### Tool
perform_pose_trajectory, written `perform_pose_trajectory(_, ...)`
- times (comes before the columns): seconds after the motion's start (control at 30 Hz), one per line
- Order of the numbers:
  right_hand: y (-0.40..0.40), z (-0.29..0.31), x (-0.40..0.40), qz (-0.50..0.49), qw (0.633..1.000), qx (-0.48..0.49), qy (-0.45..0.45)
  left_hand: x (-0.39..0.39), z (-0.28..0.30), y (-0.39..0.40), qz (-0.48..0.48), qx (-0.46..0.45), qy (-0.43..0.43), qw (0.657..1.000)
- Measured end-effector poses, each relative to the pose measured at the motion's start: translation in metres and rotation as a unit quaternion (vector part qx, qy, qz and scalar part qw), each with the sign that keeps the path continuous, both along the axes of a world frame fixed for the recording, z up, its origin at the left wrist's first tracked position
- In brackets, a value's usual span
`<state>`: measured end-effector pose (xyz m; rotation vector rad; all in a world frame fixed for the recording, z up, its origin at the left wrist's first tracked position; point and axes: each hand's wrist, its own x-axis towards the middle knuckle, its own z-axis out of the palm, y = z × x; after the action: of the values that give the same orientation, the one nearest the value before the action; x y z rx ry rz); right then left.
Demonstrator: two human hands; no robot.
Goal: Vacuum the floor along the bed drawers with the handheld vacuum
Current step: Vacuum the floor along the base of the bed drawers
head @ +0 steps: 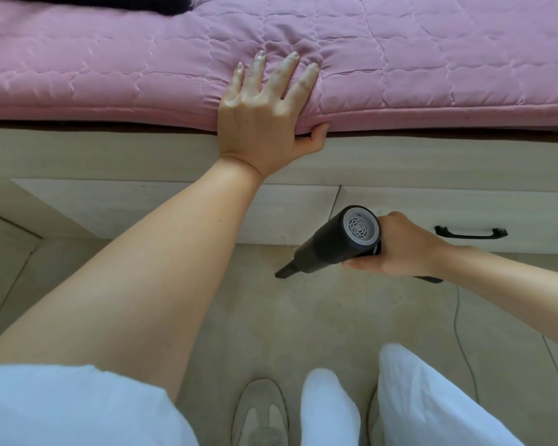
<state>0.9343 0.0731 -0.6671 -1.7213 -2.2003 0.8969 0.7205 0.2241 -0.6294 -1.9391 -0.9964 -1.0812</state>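
My right hand (400,249) grips the handle of a black handheld vacuum (326,249) with a grey rear filter cap. Its narrow nozzle tip (282,273) points down and left, at or just above the beige floor (303,317), a short way in front of the pale wooden bed drawers (110,207). Dark specks lie on the floor near the drawer base around the nozzle. My left hand (264,114) rests flat on the edge of the pink quilted mattress pad (432,75), fingers spread and straight, thumb tucked under the edge.
The right drawer carries a black handle (471,233). A thin cable (458,323) trails across the floor at the right. My white trouser legs (416,397) and a grey slipper (260,410) are at the bottom. A dark item (171,3) lies on the bed, top left.
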Motion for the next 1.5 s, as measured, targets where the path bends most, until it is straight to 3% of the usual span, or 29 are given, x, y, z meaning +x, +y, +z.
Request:
perform_pose_trajectory(0.6, 0.006, -0.012, -0.009, 0.002, 0.999, 0.045, -0.028, 0.002, -0.002, 0.001, 0.008, 0.018, -0.011, 1.0)
perform_pose_trajectory(1.03, -0.002, -0.025, -0.015, 0.032, 0.987, 0.132, -0.086, 0.002, -0.002, 0.001, 0.01, 0.024, -0.019, 0.999)
perform_pose_trajectory(1.5, -0.009, -0.005, 0.01, -0.01, 0.994, 0.068, -0.083, 0.002, -0.002, 0.001, 0.005, 0.026, -0.016, 1.0)
